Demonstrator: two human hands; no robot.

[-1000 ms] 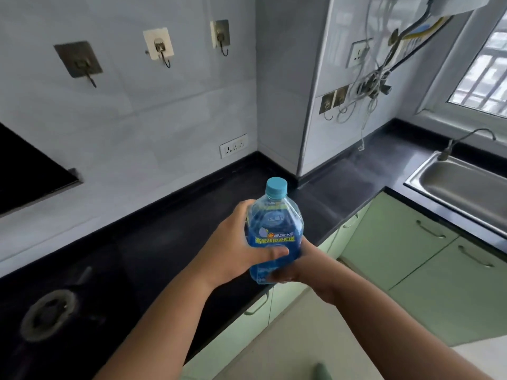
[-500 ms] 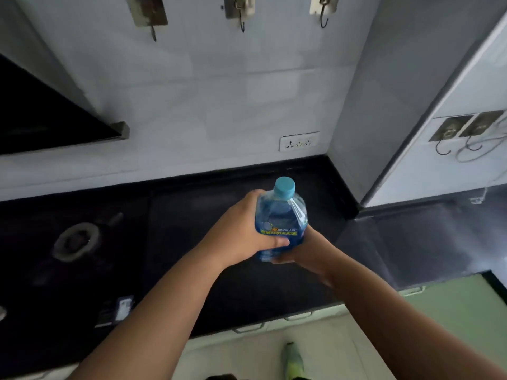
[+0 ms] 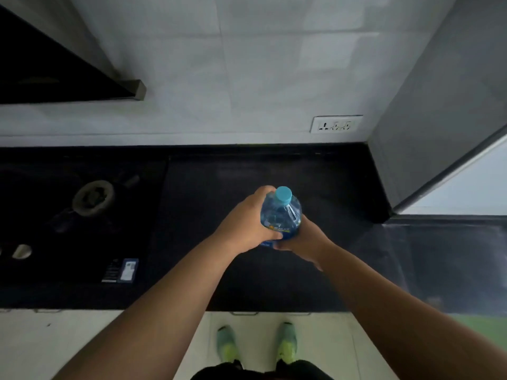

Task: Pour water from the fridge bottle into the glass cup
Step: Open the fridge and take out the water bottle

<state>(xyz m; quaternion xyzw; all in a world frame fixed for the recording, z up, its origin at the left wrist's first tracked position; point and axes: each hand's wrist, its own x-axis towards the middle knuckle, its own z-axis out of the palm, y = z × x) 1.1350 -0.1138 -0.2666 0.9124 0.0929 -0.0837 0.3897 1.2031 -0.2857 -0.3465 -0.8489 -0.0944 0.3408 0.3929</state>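
Head view, ordered by size. Wall (image 3: 247,64): pale square tiles, smooth, matt sheen, thin grout lines. Desk (image 3: 247,165): black slab, polished stone-like surface, straight front edge, running along the base of the wall. Pillar (image 3: 439,91): flat grey panel, vertical corner at the right end of the desk. Range hood (image 3: 55,75): dark angular body with a metallic square-section front lip, upper left. Hob (image 3: 68,229): black glossy plate set into the left part of the desk, carrying a round metal burner ring (image 3: 93,198), a pale knob (image 3: 21,250) and a rectangular label (image 3: 120,270).

Left hand (image 3: 244,226): grip wrapped around the left side of the bottle, thumb lying across its front. Right hand (image 3: 307,238): grip curled around the lower right side and base of the bottle. Shoes (image 3: 227,344): green fabric pair on the pale floor below the desk edge. Bottle (image 3: 282,215): clear plastic, rounded shoulder, blue-tinted body with a printed blue and yellow label band, held upright between both hands above the middle of the desk. Whether its base touches the desk cannot be determined. Socket plate (image 3: 336,124): white plastic rectangle, low on the wall. Cap (image 3: 283,194): light blue plastic cylinder, seated on the bottle neck.
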